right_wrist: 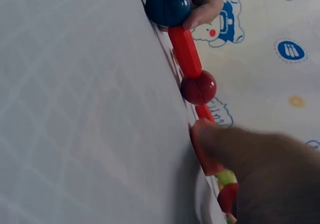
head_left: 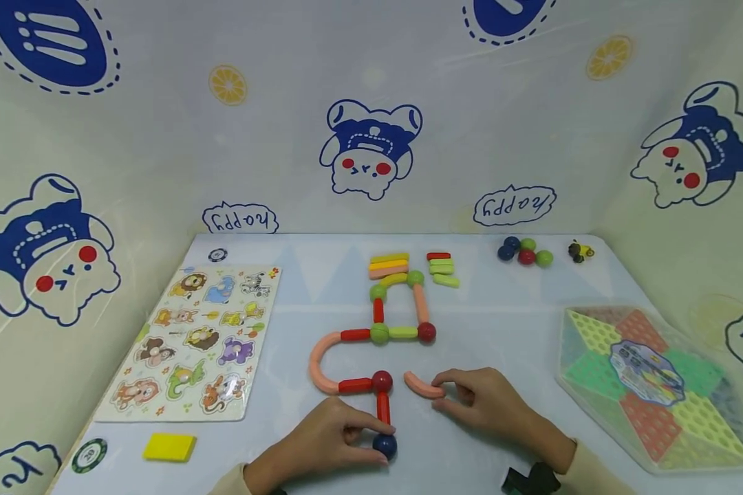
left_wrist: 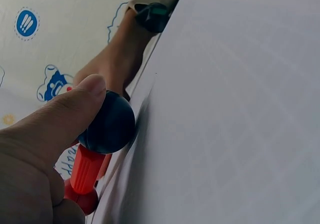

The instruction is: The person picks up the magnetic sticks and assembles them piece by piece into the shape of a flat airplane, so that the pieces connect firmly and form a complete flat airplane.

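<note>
My left hand [head_left: 340, 436] pinches a dark blue ball [head_left: 384, 447] between thumb and fingers; in the left wrist view the thumb lies against the ball [left_wrist: 111, 123]. A short red stick [head_left: 382, 408] links this ball to a red ball [head_left: 382, 381]. Farther back the joined figure goes on with a curved pink stick [head_left: 318, 361], a green ball [head_left: 380, 334] and a red ball [head_left: 426, 333]. My right hand [head_left: 486, 399] holds one end of a loose curved pink stick [head_left: 422, 387] by its fingertips, to the right of the figure and apart from it.
An animal puzzle board [head_left: 192, 344] lies at left, with a yellow block [head_left: 169, 447] and a poker chip [head_left: 89, 456] in front. Loose sticks [head_left: 389, 266] and several balls [head_left: 525, 256] sit at the back, beside a small yellow-black toy [head_left: 580, 251]. A clear patterned box [head_left: 653, 385] stands at right.
</note>
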A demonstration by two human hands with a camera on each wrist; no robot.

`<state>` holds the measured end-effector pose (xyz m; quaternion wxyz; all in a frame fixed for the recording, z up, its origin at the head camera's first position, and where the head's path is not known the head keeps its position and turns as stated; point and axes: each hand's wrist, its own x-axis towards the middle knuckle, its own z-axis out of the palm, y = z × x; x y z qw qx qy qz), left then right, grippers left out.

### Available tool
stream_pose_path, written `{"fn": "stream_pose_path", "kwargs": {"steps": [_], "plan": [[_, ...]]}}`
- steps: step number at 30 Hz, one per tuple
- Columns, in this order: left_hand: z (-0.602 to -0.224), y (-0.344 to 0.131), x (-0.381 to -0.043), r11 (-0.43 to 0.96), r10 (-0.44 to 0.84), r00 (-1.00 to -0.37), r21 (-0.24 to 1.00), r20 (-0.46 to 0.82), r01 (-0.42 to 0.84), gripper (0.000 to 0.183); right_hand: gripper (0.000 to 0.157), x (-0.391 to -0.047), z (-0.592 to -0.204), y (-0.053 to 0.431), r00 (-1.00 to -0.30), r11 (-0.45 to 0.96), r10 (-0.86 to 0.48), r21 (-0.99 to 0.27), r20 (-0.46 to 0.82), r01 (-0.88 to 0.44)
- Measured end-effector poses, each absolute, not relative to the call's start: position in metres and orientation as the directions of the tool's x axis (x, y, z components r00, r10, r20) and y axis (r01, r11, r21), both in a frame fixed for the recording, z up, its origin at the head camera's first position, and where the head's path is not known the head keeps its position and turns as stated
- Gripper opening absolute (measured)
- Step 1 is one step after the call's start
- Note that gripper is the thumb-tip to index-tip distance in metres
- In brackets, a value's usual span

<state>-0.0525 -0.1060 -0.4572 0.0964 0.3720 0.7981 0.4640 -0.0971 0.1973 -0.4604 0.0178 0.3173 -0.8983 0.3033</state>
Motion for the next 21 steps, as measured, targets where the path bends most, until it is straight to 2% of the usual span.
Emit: {"fn": "stream_pose_path", "kwargs": {"steps": [4,8,13,17,21], "plan": [[-0.457,-0.107,-0.052,0.288,0.681,-0.705,0.814,0.195,0.504,0.031,0.021,-0.098,-0.459,0.195,-0.81,0.65,-0.541,-0.499,0.227,-0.574],[-0.457,-0.106,-0.053,0.29,0.681,-0.705,0.812,0.197,0.507,0.032,0.02,-0.098,-0.458,0.196,-0.812,0.637,-0.546,-0.528,0.204,-0.561],[-0.459,-0.105,-0.053,0.29,0.682,-0.701,0.803,0.208,0.52,0.033,0.015,-0.087,-0.454,0.198,-0.767,0.492,-0.607,-0.659,0.208,-0.568],[-0.459,-0.105,-0.052,0.291,0.685,-0.699,0.802,0.207,0.522,0.033,0.016,-0.069,-0.45,0.199,-0.697,0.346,-0.685,-0.748,0.212,-0.567],[-0.458,-0.106,-0.052,0.302,0.681,-0.703,0.797,0.203,0.523,0.033,0.017,-0.051,-0.448,0.197,-0.636,0.235,-0.752,-0.83,0.175,-0.506]]}}
